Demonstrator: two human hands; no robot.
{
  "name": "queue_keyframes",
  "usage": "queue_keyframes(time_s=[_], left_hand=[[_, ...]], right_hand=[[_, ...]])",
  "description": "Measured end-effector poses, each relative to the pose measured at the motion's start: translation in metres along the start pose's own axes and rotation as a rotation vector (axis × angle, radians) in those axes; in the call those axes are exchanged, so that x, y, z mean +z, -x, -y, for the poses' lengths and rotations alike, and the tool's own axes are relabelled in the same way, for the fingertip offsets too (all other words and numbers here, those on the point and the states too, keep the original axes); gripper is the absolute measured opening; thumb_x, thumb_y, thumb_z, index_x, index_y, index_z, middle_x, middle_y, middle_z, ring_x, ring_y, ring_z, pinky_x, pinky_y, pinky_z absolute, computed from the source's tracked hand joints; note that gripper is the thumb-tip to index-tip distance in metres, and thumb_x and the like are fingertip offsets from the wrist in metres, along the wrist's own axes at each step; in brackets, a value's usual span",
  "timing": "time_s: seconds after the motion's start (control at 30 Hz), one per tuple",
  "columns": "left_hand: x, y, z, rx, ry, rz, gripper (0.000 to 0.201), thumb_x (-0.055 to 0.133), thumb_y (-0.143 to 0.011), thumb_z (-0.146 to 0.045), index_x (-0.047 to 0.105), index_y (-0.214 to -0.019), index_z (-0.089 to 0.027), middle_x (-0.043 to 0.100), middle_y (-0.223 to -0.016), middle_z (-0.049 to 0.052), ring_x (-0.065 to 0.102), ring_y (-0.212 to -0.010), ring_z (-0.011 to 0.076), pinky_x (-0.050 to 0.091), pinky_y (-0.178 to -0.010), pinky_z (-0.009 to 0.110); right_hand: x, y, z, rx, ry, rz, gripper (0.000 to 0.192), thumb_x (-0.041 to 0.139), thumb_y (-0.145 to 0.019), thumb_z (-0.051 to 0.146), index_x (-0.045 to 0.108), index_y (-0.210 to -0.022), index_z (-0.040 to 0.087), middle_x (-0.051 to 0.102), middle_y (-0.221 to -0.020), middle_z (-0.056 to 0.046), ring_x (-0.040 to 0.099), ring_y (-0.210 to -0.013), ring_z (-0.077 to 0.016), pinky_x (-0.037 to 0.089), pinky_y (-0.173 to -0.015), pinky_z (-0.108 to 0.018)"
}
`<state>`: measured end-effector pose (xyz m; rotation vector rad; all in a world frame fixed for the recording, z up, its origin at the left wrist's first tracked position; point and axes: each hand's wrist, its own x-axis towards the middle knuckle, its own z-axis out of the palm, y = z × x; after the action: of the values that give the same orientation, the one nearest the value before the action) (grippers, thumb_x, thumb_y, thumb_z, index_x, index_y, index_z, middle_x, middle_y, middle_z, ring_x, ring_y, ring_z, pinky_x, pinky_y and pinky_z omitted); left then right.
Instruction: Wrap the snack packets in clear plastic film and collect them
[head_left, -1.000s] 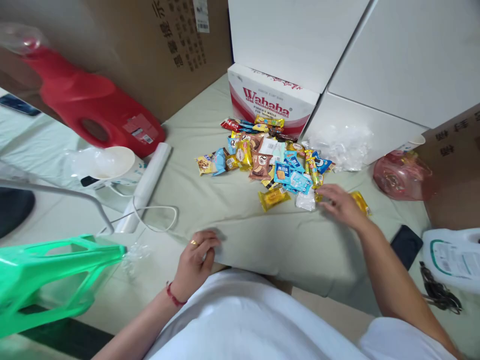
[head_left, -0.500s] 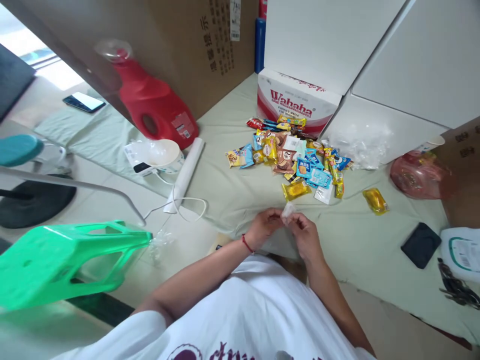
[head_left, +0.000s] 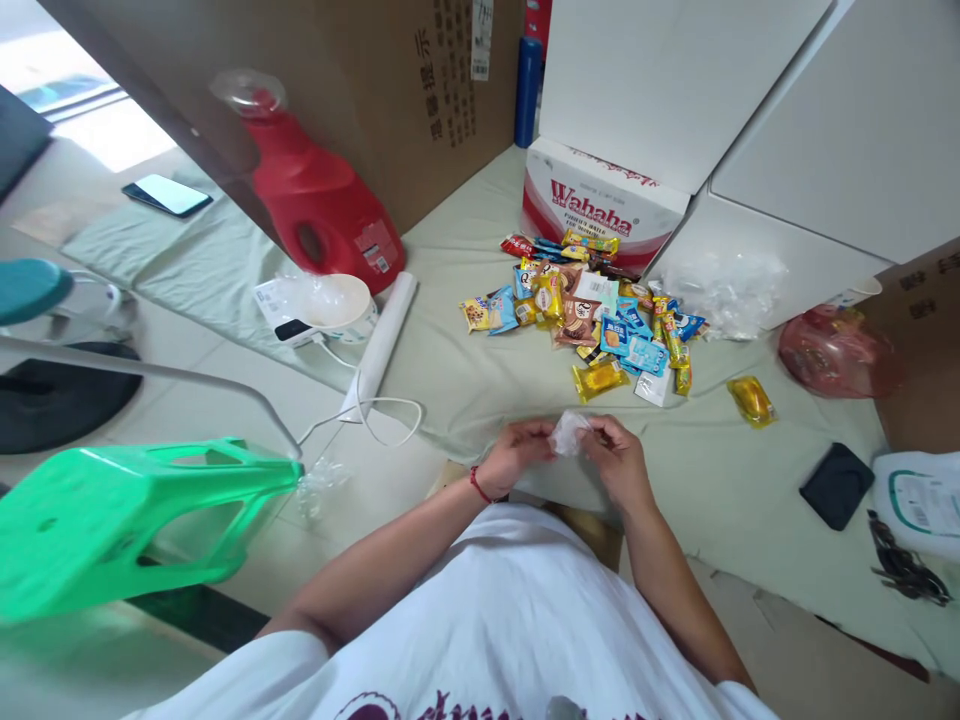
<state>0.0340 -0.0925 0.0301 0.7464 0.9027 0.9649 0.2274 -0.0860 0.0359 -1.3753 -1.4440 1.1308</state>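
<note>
A small crumpled, whitish translucent piece of thin plastic, like a bag (head_left: pixel 570 433), is stretched between my two hands. My left hand (head_left: pixel 517 456), with a red cord at the wrist, pinches its left edge. On the other side my right hand (head_left: pixel 616 460) grips it between thumb and fingers. Just beyond lies a heap of small wrapped snacks (head_left: pixel 581 312) in blue, brown and yellow packets. The closest one to my hands is a yellow packet (head_left: pixel 600 380). Another yellow packet (head_left: pixel 751 401) lies apart to the right.
A Wahaba-style carton (head_left: pixel 600 210), printed "Wahaha", stands behind the heap. At left are a red jug (head_left: pixel 330 215), a paper cup (head_left: pixel 352 310), a white roll (head_left: pixel 381 345) and a green stool (head_left: pixel 142 510). Clear plastic (head_left: pixel 731 290), a red bag (head_left: pixel 829 350) and a black pouch (head_left: pixel 837 486) lie right.
My hands have drawn slightly apart, and the thin plastic between them is spread wider. The view has shifted a little; the snacks stay in place.
</note>
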Motion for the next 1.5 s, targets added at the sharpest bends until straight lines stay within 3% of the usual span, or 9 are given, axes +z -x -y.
queue_keyframes(time_s=[0.2, 0.53, 0.7, 0.87, 1.03, 1.13, 1.23, 1.33, 1.5], left_hand=[[-0.002, -0.007, -0.007, 0.058, -0.221, -0.083, 0.042, 0.073, -0.078, -0.053, 0.06, -0.063, -0.017, 0.05, -0.061, -0.002, 0.044, -0.064, 0.0117, 0.036, -0.06, 0.025], [0.009, -0.012, 0.003, -0.054, 0.094, -0.316, 0.027, 0.076, -0.07, -0.037, 0.058, -0.064, -0.018, 0.052, -0.065, -0.003, 0.049, -0.063, 0.0102, 0.041, -0.06, 0.022], [-0.003, -0.02, 0.001, -0.07, 0.259, -0.469, 0.028, 0.081, -0.069, -0.034, 0.057, -0.071, -0.019, 0.056, -0.069, -0.003, 0.054, -0.065, 0.0102, 0.049, -0.062, 0.023], [-0.009, -0.02, -0.002, -0.066, 0.393, -0.356, 0.04, 0.086, -0.073, -0.041, 0.053, -0.082, -0.021, 0.062, -0.077, -0.003, 0.06, -0.067, 0.0112, 0.051, -0.062, 0.025], [0.002, -0.015, -0.006, -0.01, 0.33, -0.288, 0.048, 0.092, -0.068, -0.047, 0.055, -0.083, -0.02, 0.065, -0.081, -0.003, 0.059, -0.071, 0.0115, 0.05, -0.064, 0.025], [0.011, -0.015, -0.009, -0.018, 0.25, -0.181, 0.05, 0.09, -0.067, -0.053, 0.057, -0.083, -0.019, 0.07, -0.099, 0.004, 0.062, -0.079, 0.0142, 0.05, -0.067, 0.027], [0.016, -0.013, -0.008, 0.079, 0.044, -0.296, 0.043, 0.085, -0.073, -0.051, 0.059, -0.088, -0.019, 0.068, -0.104, 0.004, 0.06, -0.086, 0.0148, 0.049, -0.075, 0.027], [0.02, -0.005, -0.003, 0.22, -0.195, -0.573, 0.033, 0.076, -0.084, -0.048, 0.057, -0.085, -0.021, 0.061, -0.085, 0.0, 0.055, -0.082, 0.0146, 0.045, -0.077, 0.027], [0.03, 0.004, 0.01, 0.18, -0.188, -0.332, 0.035, 0.077, -0.08, -0.05, 0.064, -0.079, -0.018, 0.061, -0.08, 0.001, 0.055, -0.081, 0.0158, 0.044, -0.077, 0.029]], right_hand=[[-0.009, -0.006, 0.003, -0.344, 0.317, 0.186, 0.025, 0.056, -0.101, 0.025, 0.078, -0.112, 0.027, 0.077, -0.109, -0.004, 0.072, -0.099, -0.0191, 0.057, -0.09, -0.034], [-0.004, 0.014, 0.009, -0.656, 0.619, -0.188, 0.015, 0.063, -0.098, 0.017, 0.075, -0.101, 0.025, 0.075, -0.093, -0.005, 0.062, -0.082, -0.0194, 0.052, -0.076, -0.034], [-0.016, 0.026, 0.006, -0.707, 0.608, -0.216, 0.016, 0.063, -0.097, 0.013, 0.073, -0.103, 0.024, 0.072, -0.093, -0.005, 0.06, -0.079, -0.0185, 0.051, -0.073, -0.033], [-0.035, 0.038, -0.012, -0.531, 0.486, 0.089, 0.023, 0.057, -0.098, 0.019, 0.075, -0.106, 0.03, 0.074, -0.104, -0.005, 0.065, -0.091, -0.0229, 0.055, -0.082, -0.041], [-0.042, 0.025, -0.015, 0.029, -0.013, -0.142, 0.029, 0.056, -0.1, 0.047, 0.071, -0.116, 0.027, 0.072, -0.114, -0.008, 0.065, -0.1, -0.0243, 0.057, -0.08, -0.038], [-0.029, 0.007, -0.009, 0.187, -0.195, 0.024, 0.042, 0.072, -0.085, 0.058, 0.073, -0.106, 0.022, 0.072, -0.093, -0.005, 0.062, -0.08, -0.0188, 0.053, -0.065, -0.028], [-0.009, -0.003, -0.005, 0.23, -0.198, 0.087, 0.038, 0.076, -0.078, 0.057, 0.073, -0.085, 0.02, 0.058, -0.063, 0.002, 0.047, -0.055, -0.0119, 0.04, -0.05, -0.023], [0.01, 0.0, 0.001, 0.145, -0.076, -0.115, 0.033, 0.071, -0.083, 0.053, 0.075, -0.087, 0.02, 0.062, -0.066, 0.001, 0.048, -0.057, -0.013, 0.041, -0.053, -0.024], [0.023, 0.011, 0.013, 0.074, -0.023, -0.162, 0.028, 0.071, -0.085, 0.049, 0.076, -0.09, 0.021, 0.069, -0.076, -0.001, 0.054, -0.064, -0.0143, 0.045, -0.062, -0.026]])
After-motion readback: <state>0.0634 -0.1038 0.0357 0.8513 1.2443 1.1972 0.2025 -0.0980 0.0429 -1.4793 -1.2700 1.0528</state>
